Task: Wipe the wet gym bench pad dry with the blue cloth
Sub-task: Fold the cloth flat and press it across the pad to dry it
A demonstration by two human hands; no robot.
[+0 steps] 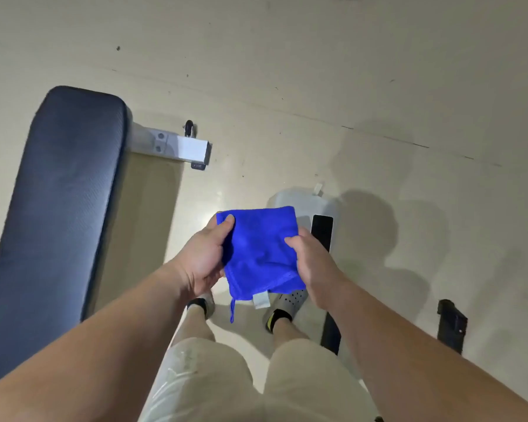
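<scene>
Holding: cloth (pixel 261 254), blue, folded to a rough square, up in the air over the floor (pixel 317 86), in front of the person's legs, to the right of the pad (pixel 58 208) and not touching it.

L hand (pixel 203 260): grips cloth's left edge, thumb on top by the far-left corner, fingers curled under.
R hand (pixel 313 266): grips cloth's right edge, thumb on top, fingers under.
Tag (pixel 261 300), white, and loop (pixel 232 310), blue: both hang from cloth's near edge.

Pad: dark navy, long, textured, rounded far end; runs along left side of view. Wet or dry: can't tell.
Crossbar (pixel 189 149): white steel, sticks out to the right from under pad's far end; small black wheel (pixel 189 127) on its far side.
Floor: pale, glossy, scuffed.
Unit (pixel 305 205): white, w/ black panel (pixel 322 231), on floor just beyond cloth, partly hidden by it.
Strip (pixel 329 333): black, on floor beside right shoe (pixel 290 300).
Block (pixel 451 325): black, further right, apart from strip.
Person: light shorts (pixel 302 376), grey perforated shoes, dark socks.
</scene>
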